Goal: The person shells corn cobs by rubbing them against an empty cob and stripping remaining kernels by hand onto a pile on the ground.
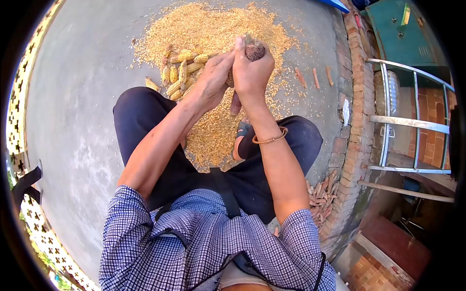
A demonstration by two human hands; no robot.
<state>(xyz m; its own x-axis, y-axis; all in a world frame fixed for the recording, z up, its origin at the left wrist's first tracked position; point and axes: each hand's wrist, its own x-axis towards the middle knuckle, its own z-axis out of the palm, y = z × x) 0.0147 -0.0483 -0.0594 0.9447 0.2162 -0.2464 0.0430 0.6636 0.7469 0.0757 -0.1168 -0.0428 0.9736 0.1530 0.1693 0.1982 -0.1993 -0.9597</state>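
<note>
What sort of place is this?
Probably a home's outdoor terrace or rooftop: a concrete floor spread with maize kernels, a low brick edge and a pierced wall.

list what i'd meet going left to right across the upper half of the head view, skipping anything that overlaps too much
lattice wall → yellow cobs → left hand → right hand → three bare cobs → brick ledge → railing

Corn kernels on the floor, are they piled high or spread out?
Spread out: the corn kernels lie across the grey floor, with stray ones scattered around.
</note>
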